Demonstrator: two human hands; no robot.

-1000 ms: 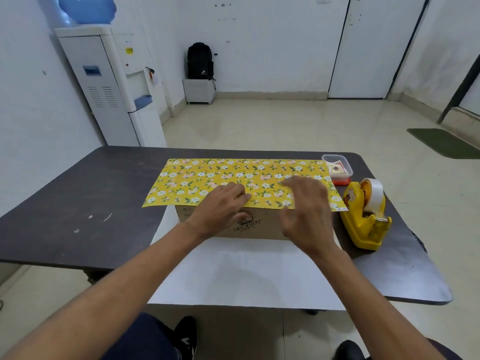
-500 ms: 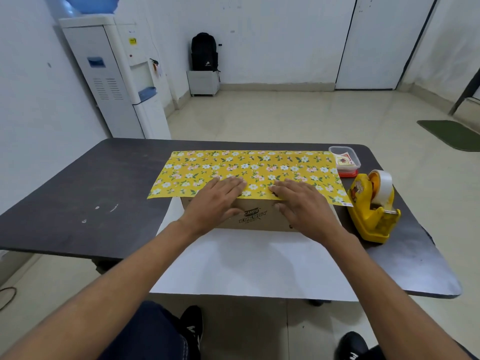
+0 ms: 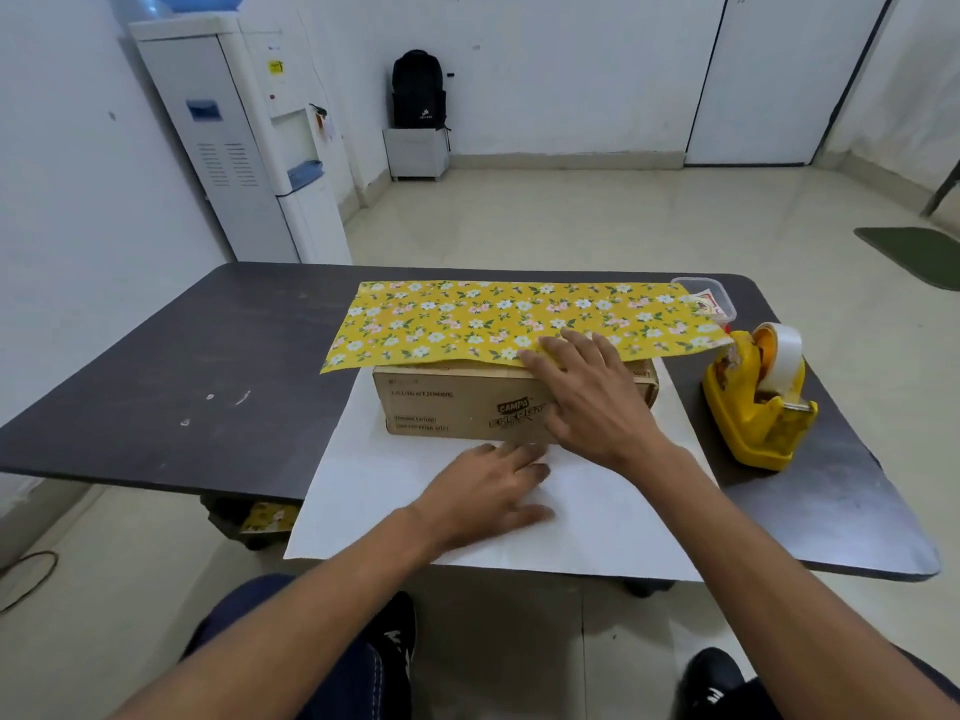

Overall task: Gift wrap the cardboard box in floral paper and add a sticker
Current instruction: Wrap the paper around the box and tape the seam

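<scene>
A brown cardboard box (image 3: 441, 402) lies in the middle of the dark table (image 3: 156, 387). Yellow floral paper (image 3: 493, 319) is folded over its top from the far side. The paper's white underside (image 3: 597, 522) spreads toward me and hangs past the table's near edge. My right hand (image 3: 592, 392) presses flat on the floral flap at the box's near top edge, fingers straight. My left hand (image 3: 488, 491) rests flat on the white underside just in front of the box. A clear tub with stickers (image 3: 714, 301) sits at the far right, partly hidden by the paper.
A yellow tape dispenser (image 3: 758, 407) stands right of the box. Left of the table is a white water dispenser (image 3: 244, 137). A black backpack (image 3: 420, 90) rests on a small white cabinet by the far wall. My knees and shoes show below the table edge.
My left hand has come off the floral flap and down onto the white sheet in front of the box. My right hand has stayed on the flap, shifting slightly.
</scene>
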